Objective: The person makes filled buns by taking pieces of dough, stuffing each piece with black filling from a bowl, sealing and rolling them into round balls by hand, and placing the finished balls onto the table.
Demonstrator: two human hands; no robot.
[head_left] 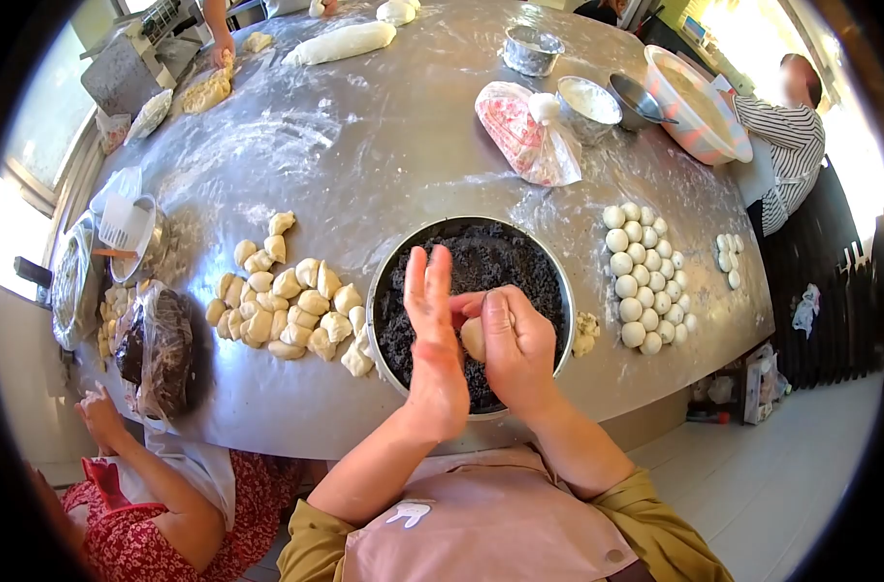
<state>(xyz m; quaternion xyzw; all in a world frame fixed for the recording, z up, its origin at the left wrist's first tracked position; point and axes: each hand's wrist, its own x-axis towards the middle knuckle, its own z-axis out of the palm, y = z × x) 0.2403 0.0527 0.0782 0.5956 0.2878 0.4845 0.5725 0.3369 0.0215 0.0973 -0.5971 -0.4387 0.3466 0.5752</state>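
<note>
My right hand (515, 339) is closed around a small dough ball (473, 339), thumb on top. Close on its left, my left hand (432, 339) is held upright with straight fingers and palm turned towards the ball. Whether the palm touches the dough I cannot tell. Both hands are above a round metal bowl (569, 325) of dark, crumbly filling (534, 262). Cut dough pieces (282, 308) lie in a loose group left of the bowl. Several rows of smooth round dough balls (645, 281) sit to its right, with a small dough scrap (585, 333) between.
Further back are a knotted plastic bag (529, 133), a small metal bowl (589, 102) and a large tub (694, 107) beside a person in stripes (789, 136). A dark wrapped mass (160, 349) lies left, near another person's hand (102, 419). A long dough roll (340, 45) lies far off.
</note>
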